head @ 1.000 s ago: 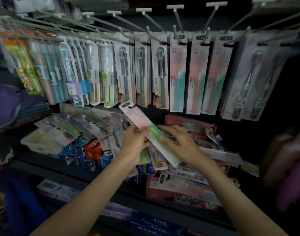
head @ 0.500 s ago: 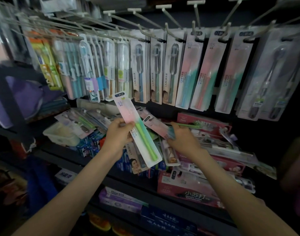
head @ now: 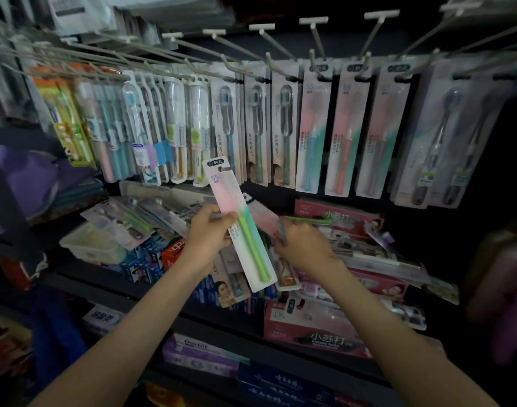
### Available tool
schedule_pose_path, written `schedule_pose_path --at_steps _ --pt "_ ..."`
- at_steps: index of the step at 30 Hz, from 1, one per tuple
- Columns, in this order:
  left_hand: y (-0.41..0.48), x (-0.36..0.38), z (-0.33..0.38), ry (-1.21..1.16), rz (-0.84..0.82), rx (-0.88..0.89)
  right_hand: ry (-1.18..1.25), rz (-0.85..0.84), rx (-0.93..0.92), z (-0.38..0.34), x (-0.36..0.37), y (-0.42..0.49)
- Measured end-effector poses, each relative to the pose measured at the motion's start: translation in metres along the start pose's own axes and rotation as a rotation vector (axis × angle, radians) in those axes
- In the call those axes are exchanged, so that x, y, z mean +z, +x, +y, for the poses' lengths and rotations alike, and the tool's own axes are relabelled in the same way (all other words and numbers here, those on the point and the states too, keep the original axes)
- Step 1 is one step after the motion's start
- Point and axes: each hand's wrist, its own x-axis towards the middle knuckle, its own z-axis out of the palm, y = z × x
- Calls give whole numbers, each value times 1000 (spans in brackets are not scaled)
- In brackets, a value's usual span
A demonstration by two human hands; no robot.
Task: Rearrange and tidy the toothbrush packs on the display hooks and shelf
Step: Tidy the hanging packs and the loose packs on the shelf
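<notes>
My left hand grips a green toothbrush pack at its middle, tilted, top toward 11 o'clock, just under the hanging packs on the hooks. At its 3 o'clock my right hand pinches a pink pack over the shelf pile, blurred

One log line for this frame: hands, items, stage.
left hand: holds green-brush pack | right hand: grips pink pack over shelf pile | stage: sorting
</notes>
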Motion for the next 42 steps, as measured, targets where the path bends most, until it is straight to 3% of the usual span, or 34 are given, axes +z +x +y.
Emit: schedule_pose_path --at_steps 7,17,21,30,32,35,38,42 --pt "3 -3 15 -2 -70 85 251 498 18 19 -55 -29" --pt "12 53 41 -25 -179 217 166 800 227 70 -99 -19" --pt "11 76 46 -73 -212 202 76 763 266 74 -111 -8" --pt "4 106 50 -94 -300 208 35 494 526 77 -133 18" --pt "1 110 50 -52 -336 247 42 538 490 73 -133 14" --pt "-4 117 51 9 -371 312 218 651 254 62 -126 -3" --pt "-10 124 54 95 -429 481 569 522 168 45 -121 -22" --pt "-16 138 60 215 -482 672 565 495 209 47 -125 -26"
